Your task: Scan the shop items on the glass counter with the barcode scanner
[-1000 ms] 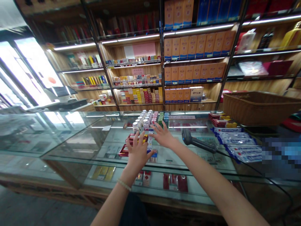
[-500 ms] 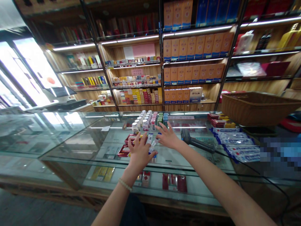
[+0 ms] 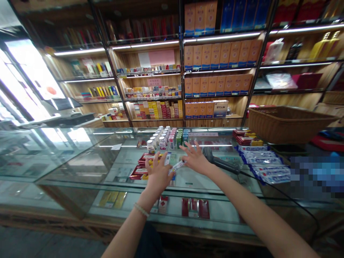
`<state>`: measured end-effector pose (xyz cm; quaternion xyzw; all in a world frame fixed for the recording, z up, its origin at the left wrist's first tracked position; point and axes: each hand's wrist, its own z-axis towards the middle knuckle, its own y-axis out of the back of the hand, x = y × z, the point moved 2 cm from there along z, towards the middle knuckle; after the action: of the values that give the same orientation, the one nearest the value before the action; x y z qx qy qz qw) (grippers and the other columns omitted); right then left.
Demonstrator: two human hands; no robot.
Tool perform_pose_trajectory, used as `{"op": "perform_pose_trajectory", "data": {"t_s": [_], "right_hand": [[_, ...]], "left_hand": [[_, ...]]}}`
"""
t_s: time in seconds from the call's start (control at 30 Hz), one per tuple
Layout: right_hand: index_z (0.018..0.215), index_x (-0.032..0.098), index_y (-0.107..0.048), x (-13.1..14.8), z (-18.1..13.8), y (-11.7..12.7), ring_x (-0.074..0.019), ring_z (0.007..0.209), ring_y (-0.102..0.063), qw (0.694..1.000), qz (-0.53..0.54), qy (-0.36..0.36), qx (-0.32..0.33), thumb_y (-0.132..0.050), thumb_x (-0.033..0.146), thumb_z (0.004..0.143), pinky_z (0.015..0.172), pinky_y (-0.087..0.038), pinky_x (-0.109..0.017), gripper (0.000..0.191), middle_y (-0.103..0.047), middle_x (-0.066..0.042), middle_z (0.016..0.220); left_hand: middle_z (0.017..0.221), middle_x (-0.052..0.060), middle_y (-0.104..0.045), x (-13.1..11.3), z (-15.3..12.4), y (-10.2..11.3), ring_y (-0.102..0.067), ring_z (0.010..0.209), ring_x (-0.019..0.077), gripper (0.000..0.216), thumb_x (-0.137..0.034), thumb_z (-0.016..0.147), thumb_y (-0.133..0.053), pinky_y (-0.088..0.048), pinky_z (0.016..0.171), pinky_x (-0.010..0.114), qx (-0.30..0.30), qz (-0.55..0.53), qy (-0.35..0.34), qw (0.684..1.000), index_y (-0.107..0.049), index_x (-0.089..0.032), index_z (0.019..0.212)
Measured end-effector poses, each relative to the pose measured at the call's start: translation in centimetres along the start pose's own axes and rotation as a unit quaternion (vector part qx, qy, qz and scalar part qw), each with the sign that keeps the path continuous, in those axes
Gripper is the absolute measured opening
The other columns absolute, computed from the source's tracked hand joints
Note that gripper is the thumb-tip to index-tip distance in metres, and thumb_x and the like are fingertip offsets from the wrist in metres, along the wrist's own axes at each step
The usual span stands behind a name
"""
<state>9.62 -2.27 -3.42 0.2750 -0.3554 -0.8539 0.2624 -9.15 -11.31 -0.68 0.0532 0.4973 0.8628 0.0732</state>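
Note:
My left hand (image 3: 158, 175), with a beaded bracelet on the wrist, is over the glass counter with its fingers spread. Below its fingers lie red and yellow packets (image 3: 139, 172). To its right, my right hand (image 3: 197, 160) is also open, fingers fanned. A slim white and blue packet (image 3: 177, 165) slants between the two hands, one end by my left thumb and the other by my right fingers. Another white and blue packet (image 3: 168, 157) lies behind my left hand, partly hidden. A black handheld barcode scanner (image 3: 223, 163) rests just right of my right hand.
Small white-capped jars (image 3: 162, 142) and green cans (image 3: 178, 138) stand in rows behind my hands. At right are blue and white packets (image 3: 266, 161), red packets (image 3: 245, 137) and a wicker basket (image 3: 287, 125). The scanner's cable (image 3: 285, 193) runs off rightward. Stocked shelves (image 3: 215, 71) line the back.
The slim packet between my hands has turned to lie more level. Both hands keep their fingers spread and have hardly moved over the counter. The view has shifted slightly to the right.

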Motion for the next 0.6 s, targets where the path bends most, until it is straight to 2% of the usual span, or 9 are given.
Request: {"op": "perform_pose_trajectory", "data": {"t_s": [0.27,0.6], "right_hand": [[0.089,0.025,-0.076,0.1,0.3,-0.2,-0.0302,0.151,-0.03,1.0,-0.006,0.002,-0.015,-0.073,0.029,0.089,0.126,0.008,-0.062,0.005,-0.05,-0.004,0.156],[0.087,0.023,-0.076,-1.2,1.1,1.1,-0.0313,0.151,-0.028,0.999,-0.032,-0.032,-0.015,-0.064,0.025,0.094,0.125,0.007,-0.064,0.014,-0.048,-0.004,0.157]], "left_hand": [[0.15,0.006,-0.059,0.1,0.7,-0.3,-0.041,0.147,0.0377,0.014,-0.026,0.085,-0.069,-0.002,0.12,0.075,-0.054,0.013,-0.047,0.997,-0.08,-0.028,0.076],[0.154,0.007,-0.055,0.5,3.0,0.0,-0.039,0.148,0.0365,0.023,-0.029,0.094,-0.061,-0.002,0.12,0.074,-0.094,0.017,-0.032,0.995,-0.078,-0.026,0.078]]}}
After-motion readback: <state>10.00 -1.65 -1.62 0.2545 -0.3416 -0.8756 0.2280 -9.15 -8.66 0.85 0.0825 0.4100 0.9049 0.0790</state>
